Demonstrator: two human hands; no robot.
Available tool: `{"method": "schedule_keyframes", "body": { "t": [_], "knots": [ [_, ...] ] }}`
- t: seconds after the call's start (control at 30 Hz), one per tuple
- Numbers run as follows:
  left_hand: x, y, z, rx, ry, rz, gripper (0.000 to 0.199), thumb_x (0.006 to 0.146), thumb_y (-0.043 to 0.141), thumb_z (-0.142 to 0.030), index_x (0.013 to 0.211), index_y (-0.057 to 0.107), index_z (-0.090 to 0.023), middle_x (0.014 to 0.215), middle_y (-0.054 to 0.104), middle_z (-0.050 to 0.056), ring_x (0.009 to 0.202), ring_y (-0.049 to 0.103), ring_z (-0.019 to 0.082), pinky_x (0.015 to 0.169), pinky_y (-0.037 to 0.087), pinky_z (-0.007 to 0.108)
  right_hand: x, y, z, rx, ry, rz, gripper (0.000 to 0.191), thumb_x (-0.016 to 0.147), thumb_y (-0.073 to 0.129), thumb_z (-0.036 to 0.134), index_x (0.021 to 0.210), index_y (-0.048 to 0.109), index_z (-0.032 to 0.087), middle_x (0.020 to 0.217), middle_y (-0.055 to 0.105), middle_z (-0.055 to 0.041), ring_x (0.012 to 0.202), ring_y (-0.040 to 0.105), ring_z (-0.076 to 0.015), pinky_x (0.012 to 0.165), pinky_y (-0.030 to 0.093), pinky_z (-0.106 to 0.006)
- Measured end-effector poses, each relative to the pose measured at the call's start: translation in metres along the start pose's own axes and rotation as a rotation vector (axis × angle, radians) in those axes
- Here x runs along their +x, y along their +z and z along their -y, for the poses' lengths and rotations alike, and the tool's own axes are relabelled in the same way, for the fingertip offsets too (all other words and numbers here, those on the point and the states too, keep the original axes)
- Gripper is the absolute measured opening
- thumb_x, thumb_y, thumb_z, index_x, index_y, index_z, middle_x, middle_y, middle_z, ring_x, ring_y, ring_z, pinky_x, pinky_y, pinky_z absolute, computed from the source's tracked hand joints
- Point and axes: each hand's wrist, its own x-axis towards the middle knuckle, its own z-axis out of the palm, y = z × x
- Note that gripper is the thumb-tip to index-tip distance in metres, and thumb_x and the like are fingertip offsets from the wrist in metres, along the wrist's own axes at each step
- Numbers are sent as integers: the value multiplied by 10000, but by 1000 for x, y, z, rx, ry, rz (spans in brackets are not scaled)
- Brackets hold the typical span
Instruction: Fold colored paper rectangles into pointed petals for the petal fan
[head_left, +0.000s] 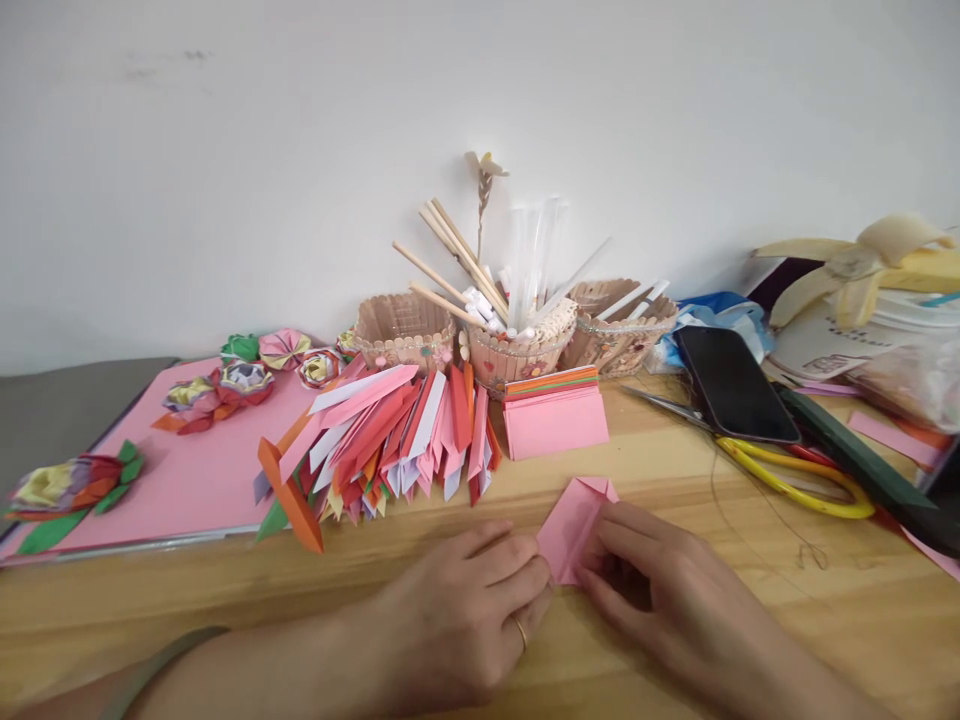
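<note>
A small folded piece of pink paper point(568, 532) lies on the wooden table between my hands, its top corner folded over. My left hand point(480, 600) has its fingers bent together at the paper's left edge. At the right edge, the fingers and thumb of my right hand point(656, 575) close on the paper. Behind them stands a stack of pink paper slips point(556, 422) with orange, green and white ones at the back. To its left is a heap of folded red, white, pink and orange strips point(401, 425).
Decorated baskets point(517, 362) with sticks and clear tubes stand by the wall. Paper flowers point(247, 380) lie on a pink sheet point(176, 490) at left. At right are a black phone point(735, 383), yellow-handled scissors point(795, 480), a green-black tool point(862, 465) and a banana peel point(847, 270).
</note>
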Motion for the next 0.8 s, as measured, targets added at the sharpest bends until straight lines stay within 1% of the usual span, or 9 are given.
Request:
{"method": "schedule_keyframes", "body": {
  "t": [0.13, 0.27, 0.33, 0.43, 0.5, 0.6, 0.67, 0.73, 0.8],
  "knots": [
    [-2, 3, 0, 12, 3, 56, 193, 942, 446, -128, 866, 623, -131, 905, 644, 62, 884, 573, 147, 864, 468, 299, 0, 0, -1, -30, -16, -21, 189, 811, 473, 123, 638, 483, 199, 649, 560, -17, 552, 511, -141, 494, 369, -238],
    [0, 0, 0, -15, -2, 66, 245, 958, 389, -118, 884, 623, -118, 904, 634, 75, 867, 570, 160, 790, 481, 290, -1, 1, -2, -33, -10, -1, 190, 812, 472, 114, 643, 479, 200, 653, 553, -12, 558, 507, -138, 507, 369, -238],
    [2, -4, 0, -35, -10, 61, 298, 970, 326, -112, 933, 621, -90, 890, 628, 86, 853, 569, 177, 728, 487, 289, -2, 2, -3, -39, 1, 10, 180, 811, 475, 109, 654, 489, 198, 667, 558, -15, 571, 510, -141, 518, 376, -242],
    [3, -8, 0, -57, -14, 60, 335, 979, 264, -107, 1090, 574, -48, 901, 622, 96, 850, 566, 197, 696, 490, 303, -2, 3, -3, -49, 4, 11, 168, 808, 482, 109, 664, 495, 196, 682, 561, -21, 582, 511, -147, 520, 376, -246],
    [3, -8, -1, -54, -25, 94, 301, 981, 302, -126, 1163, 533, -63, 929, 616, 86, 857, 562, 200, 698, 489, 309, -2, 3, -3, -55, -2, 9, 157, 798, 492, 102, 673, 491, 196, 690, 561, -20, 585, 509, -145, 519, 375, -243],
    [2, -3, -4, -40, -60, 166, 217, 967, 409, -160, 1134, 538, -108, 938, 598, 53, 859, 557, 197, 686, 475, 307, -3, 3, -5, -47, 2, 15, 134, 804, 507, 103, 713, 482, 198, 700, 555, -9, 581, 500, -133, 514, 370, -234],
    [2, 0, -6, -32, -76, 177, 180, 962, 431, -162, 1097, 543, -117, 944, 585, 41, 875, 555, 193, 691, 463, 305, -4, 1, -7, -32, 1, 32, 131, 838, 503, 118, 741, 471, 200, 710, 553, -1, 585, 497, -123, 513, 367, -226],
    [2, 3, -7, -37, -84, 157, 158, 964, 430, -162, 1064, 543, -114, 958, 574, 40, 902, 551, 190, 710, 454, 304, -5, -4, -9, -27, -52, 71, 140, 892, 470, 141, 765, 480, 199, 744, 561, -4, 623, 509, -120, 535, 375, -225],
    [2, 5, -6, -40, -88, 117, 121, 952, 451, -154, 1004, 551, -110, 936, 569, 36, 892, 545, 184, 724, 448, 303, -5, -10, -11, -50, -198, 125, 183, 947, 408, 170, 808, 523, 199, 792, 572, -17, 678, 526, -130, 575, 388, -238]
  ]
}}
